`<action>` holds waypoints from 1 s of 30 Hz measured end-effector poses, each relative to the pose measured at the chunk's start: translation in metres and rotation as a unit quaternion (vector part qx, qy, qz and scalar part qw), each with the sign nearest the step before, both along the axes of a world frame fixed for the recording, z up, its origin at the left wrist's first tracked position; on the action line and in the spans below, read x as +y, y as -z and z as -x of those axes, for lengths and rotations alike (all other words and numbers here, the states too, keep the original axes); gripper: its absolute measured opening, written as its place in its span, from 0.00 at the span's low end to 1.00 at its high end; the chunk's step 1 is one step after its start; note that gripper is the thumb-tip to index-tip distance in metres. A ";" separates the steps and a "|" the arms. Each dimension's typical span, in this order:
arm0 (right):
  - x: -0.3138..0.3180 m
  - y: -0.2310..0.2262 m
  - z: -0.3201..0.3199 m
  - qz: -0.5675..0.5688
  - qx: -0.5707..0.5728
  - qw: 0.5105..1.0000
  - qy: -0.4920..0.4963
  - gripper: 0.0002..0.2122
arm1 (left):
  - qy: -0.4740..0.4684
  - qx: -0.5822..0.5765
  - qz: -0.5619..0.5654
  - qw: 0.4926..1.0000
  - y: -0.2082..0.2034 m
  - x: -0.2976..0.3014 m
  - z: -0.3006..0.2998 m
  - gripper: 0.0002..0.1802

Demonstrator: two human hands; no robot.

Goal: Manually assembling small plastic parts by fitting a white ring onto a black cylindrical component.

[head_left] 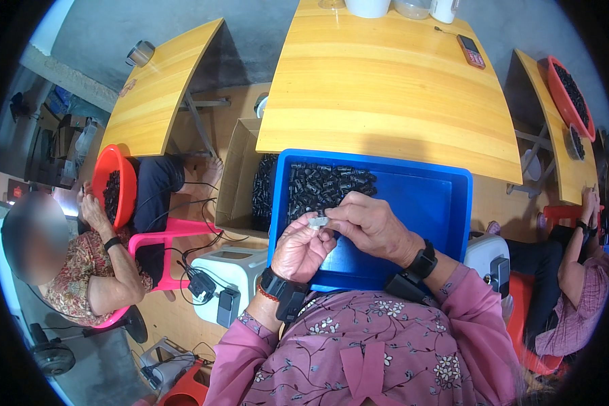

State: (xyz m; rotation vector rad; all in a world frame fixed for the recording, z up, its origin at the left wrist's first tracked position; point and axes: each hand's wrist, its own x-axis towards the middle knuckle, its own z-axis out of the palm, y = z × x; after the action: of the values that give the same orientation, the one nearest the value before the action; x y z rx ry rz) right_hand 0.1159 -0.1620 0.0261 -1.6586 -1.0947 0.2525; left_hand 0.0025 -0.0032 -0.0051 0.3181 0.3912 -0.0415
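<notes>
Over the blue tray (440, 230) my two hands meet close together. My left hand (298, 254) is closed, pinching a small pale, translucent piece (317, 222) between thumb and fingertips. My right hand (379, 227) is closed too, its fingertips pressed together at the right side of that piece. Whether a second small part sits in the right fingers is hidden. Beneath and beyond my hands, many small black plastic parts (325, 186) lie heaped in the left half of the tray. Both my wrists wear dark bands.
A wooden table (386, 88) stands beyond the tray, with a phone (471, 52) on it. Left of the tray is a cardboard box (237, 179) of black parts. White stools (216, 271) flank me. People sit at both sides, the left one with a red basin (125, 179).
</notes>
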 end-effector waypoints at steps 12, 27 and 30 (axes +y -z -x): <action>0.000 0.004 0.002 -0.014 -0.022 1.000 -0.014 0.10 | 0.013 -0.017 0.020 1.000 -0.002 0.001 0.000 0.06; 0.000 0.009 -0.002 -0.019 -0.033 0.999 0.001 0.10 | 0.024 -0.015 0.028 0.999 -0.005 0.000 -0.001 0.05; 0.000 0.008 0.000 -0.031 -0.022 0.999 0.002 0.10 | 0.024 -0.021 0.036 0.999 -0.005 0.000 -0.002 0.05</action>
State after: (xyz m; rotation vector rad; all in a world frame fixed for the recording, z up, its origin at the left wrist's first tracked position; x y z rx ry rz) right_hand 0.1155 -0.1617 0.0177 -1.6168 -1.1216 0.1790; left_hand 0.0042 -0.0031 -0.0003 0.2574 0.3396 -0.0956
